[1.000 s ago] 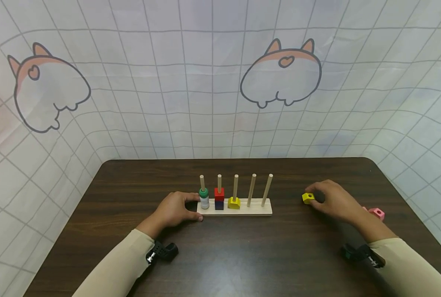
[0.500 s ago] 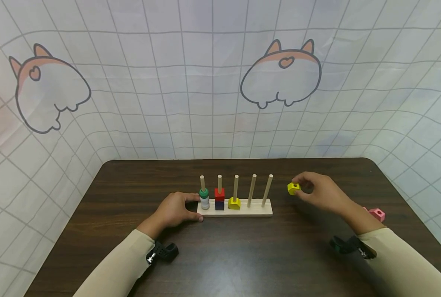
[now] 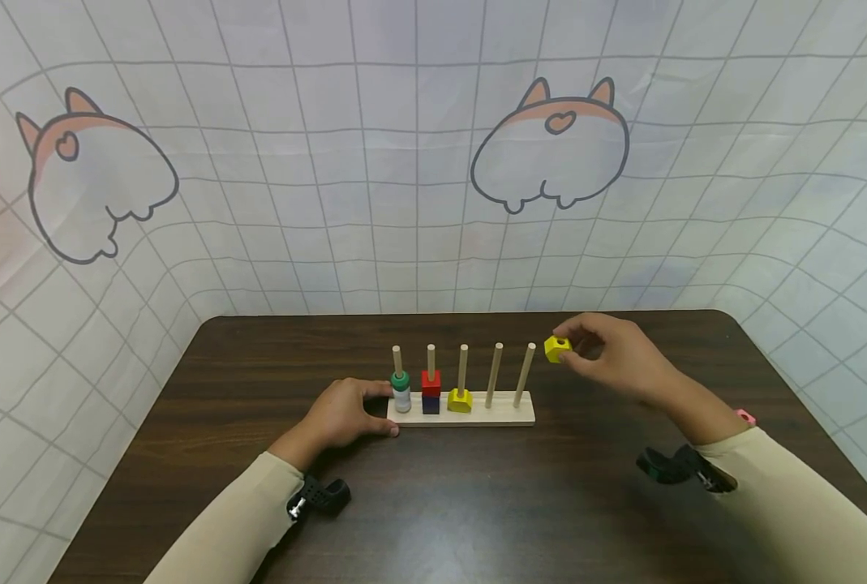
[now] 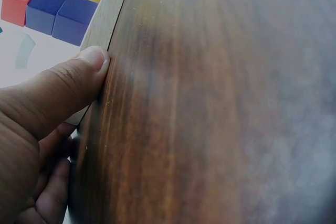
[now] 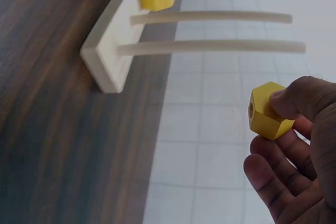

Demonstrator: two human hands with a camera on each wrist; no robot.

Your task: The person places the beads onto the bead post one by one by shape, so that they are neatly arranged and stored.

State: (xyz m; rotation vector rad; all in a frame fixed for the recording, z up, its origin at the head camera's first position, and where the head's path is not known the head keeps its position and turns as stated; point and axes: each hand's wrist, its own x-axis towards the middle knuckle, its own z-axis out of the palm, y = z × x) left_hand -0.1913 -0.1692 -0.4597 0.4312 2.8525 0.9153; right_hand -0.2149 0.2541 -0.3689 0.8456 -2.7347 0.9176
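Head cam: dk-brown desk [image 3: 469, 503]; on it 5-peg wood rack [image 3: 504, 414], L end gripped btwn thumb & fingers of my L hand [image 3: 340, 412]; R hand [image 3: 619, 353] up off desk, pinching yellow hex block [image 3: 555, 349] btwn its fingers & thumb, rack to their L.

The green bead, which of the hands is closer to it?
The left. The left hand grips the end of the rack beside the green bead. The right hand is farther off, past the rack's other end, holding up a yellow block.
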